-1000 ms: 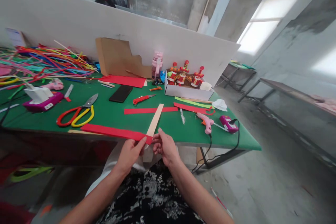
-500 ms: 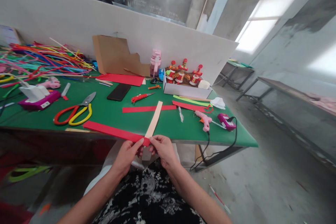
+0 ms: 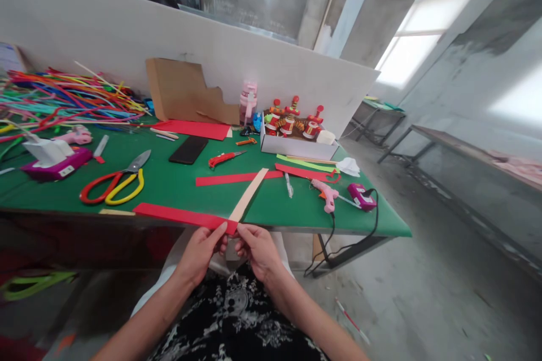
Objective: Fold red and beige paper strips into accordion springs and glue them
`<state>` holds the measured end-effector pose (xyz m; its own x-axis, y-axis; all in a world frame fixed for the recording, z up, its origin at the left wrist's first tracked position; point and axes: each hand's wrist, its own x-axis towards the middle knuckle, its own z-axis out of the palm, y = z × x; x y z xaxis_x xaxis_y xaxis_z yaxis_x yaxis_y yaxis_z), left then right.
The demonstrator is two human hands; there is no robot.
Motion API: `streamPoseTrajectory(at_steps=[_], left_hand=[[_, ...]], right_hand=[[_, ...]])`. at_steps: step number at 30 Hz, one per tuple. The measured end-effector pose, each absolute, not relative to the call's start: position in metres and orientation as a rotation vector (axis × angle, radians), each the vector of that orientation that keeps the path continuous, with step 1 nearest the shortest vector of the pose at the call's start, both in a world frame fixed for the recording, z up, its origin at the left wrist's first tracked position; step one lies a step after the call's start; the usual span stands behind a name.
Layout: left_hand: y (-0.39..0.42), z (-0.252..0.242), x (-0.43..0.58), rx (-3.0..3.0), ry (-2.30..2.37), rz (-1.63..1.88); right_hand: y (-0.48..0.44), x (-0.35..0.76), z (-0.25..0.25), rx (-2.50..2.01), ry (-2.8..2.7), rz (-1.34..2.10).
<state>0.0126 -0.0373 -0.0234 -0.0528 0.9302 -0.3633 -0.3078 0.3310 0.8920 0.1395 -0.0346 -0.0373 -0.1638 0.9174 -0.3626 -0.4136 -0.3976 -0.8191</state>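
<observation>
A long red paper strip (image 3: 182,215) lies slantwise over the table's front edge, its right end between my hands. Crossing under that end is a cream strip (image 3: 249,194) that points away to the upper right. My left hand (image 3: 204,248) pinches the red strip close to its end, thumb on top. On the other side my right hand (image 3: 257,245) is closed in a pinch at the tip, where the two strips meet. Its fingertips partly hide what they grip. Another red strip (image 3: 232,179) lies flat beyond the cream one.
Scissors (image 3: 122,177), a phone (image 3: 188,149) and a red utility knife (image 3: 224,159) lie on the green table. To the right are a pink glue gun (image 3: 326,194) and a purple power socket (image 3: 362,196). A white box (image 3: 298,148) with red figures stands behind. Pipe cleaners (image 3: 71,96) pile up left.
The cream strip has tilted further to the right. Both hands stay at the red strip's end, nearly unmoved. The whole view has shifted slightly.
</observation>
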Motion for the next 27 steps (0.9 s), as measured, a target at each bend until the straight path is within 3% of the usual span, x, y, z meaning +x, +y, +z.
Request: streamPoseTrajectory(at_steps=[16, 27], left_hand=[[-0.040, -0.038, 0.018, 0.769, 1.280, 1.152], [-0.039, -0.037, 0.012, 1.217, 1.531, 1.058]], right_hand=[[-0.035, 0.137, -0.048, -1.069, -0.530, 1.755], [-0.039, 0.138, -0.042, -1.152, -0.493, 1.677]])
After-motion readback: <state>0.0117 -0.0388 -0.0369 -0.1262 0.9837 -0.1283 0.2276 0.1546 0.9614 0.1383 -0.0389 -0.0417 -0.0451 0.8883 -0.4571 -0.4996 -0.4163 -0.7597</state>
